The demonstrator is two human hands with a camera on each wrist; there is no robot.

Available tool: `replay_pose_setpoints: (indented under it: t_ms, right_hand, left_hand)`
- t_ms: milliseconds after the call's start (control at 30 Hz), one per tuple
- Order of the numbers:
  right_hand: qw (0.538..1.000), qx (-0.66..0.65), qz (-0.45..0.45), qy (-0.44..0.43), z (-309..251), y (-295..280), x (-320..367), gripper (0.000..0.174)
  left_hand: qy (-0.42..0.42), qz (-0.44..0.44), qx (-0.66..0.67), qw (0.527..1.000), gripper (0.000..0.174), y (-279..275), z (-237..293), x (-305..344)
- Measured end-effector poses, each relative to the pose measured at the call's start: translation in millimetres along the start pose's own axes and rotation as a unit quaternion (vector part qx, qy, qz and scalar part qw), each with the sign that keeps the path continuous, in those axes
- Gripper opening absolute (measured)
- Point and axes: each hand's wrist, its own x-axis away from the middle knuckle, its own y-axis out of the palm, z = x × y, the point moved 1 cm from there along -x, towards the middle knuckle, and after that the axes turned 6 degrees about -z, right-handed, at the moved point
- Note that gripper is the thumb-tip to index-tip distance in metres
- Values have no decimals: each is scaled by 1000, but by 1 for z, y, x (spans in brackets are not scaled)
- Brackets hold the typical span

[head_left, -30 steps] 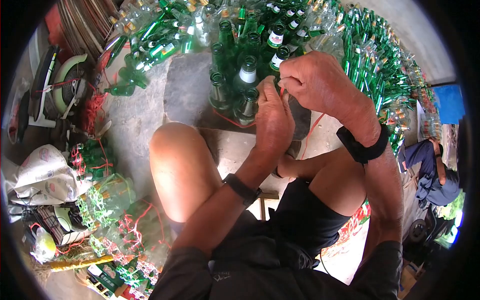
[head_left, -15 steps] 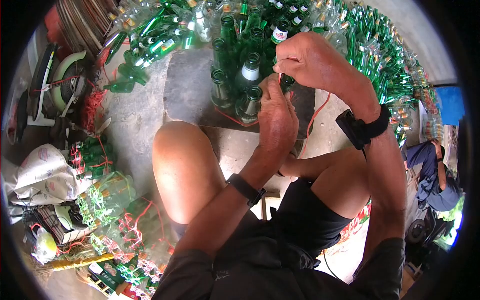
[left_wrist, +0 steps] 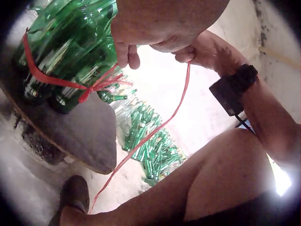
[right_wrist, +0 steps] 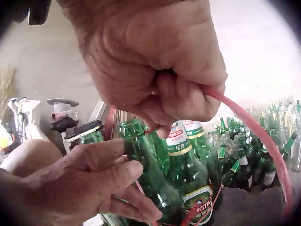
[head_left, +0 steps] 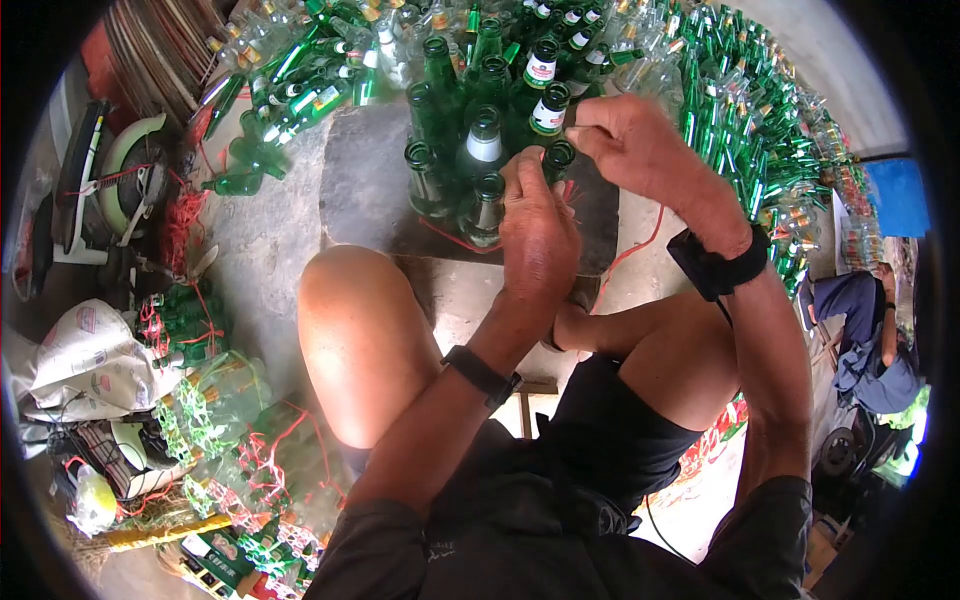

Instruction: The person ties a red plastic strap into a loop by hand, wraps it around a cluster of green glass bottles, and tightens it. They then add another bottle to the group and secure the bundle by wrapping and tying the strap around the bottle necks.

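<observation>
Red string (left_wrist: pixel 61 82) loops round a cluster of upright green bottles (right_wrist: pixel 188 169), with a knot at their side in the left wrist view. My left hand (head_left: pixel 541 240) is beside the nearest bottle necks; its fingers (right_wrist: pixel 124 172) pinch a strand that rises from the knot. Higher and to the right, my right hand (head_left: pixel 645 150) is curled round the string's long tail (right_wrist: pixel 256 127), which hangs down to the floor in the left wrist view. The bottles stand on a dark slab (head_left: pixel 365 190). Several have white labels at the neck.
Many loose bottles (head_left: pixel 740 110) lie behind and to the right of the slab. Bagged bottles (head_left: pixel 225 400), a white sack (head_left: pixel 90 350) and a wheel (head_left: pixel 130 180) are on the left. Another person (head_left: pixel 870 350) sits at the far right.
My right hand rose away from the slab, then came lower again, off to the right of my left hand. The bottle neck between my hands shows more now. My left hand stays beside the bottles.
</observation>
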Motion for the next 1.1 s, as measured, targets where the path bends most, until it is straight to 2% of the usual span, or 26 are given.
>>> replay_pose_setpoints:
  t_ms: [133,200,233,333,533,633,700,733,867,933,1000,1100]
  right_hand:
    - [1000,8,8,-6,-2,10,21,18]
    - [999,35,19,-33,-14,16,33,12]
    - [998,59,-8,-11,-24,16,37,7]
    - [991,131,-24,21,-37,16,42,5]
    - [977,210,-33,6,-51,16,54,9]
    - [986,157,-49,-7,-58,18,57,17]
    - [981,177,-73,14,-58,23,57,17]
    - [975,198,-98,35,-58,26,57,17]
    - [979,186,-79,30,-63,29,59,16]
    - [977,182,-99,48,-65,28,61,16]
    - [976,185,-107,51,-69,27,63,16]
    - [978,181,-97,38,-71,28,67,17]
  left_hand:
    - [-5,-1,4,1000,47,-2,0,-1]
    - [57,34,-33,997,45,0,-2,-1]
    - [60,33,-33,997,45,0,-1,-1]
    - [55,48,-20,997,41,0,3,1]
    - [46,30,-6,998,43,-3,2,2]
    - [19,-5,10,1000,51,-2,-4,4]
    - [80,26,-43,995,59,3,-11,5]
    - [81,27,-44,995,59,3,-14,6]
    - [84,-6,-23,996,67,-1,-14,12]
    - [87,-14,-31,996,70,-4,-10,15]
    - [52,-45,-18,997,75,-7,-6,18]
    - [72,-59,-28,995,78,-17,3,28]
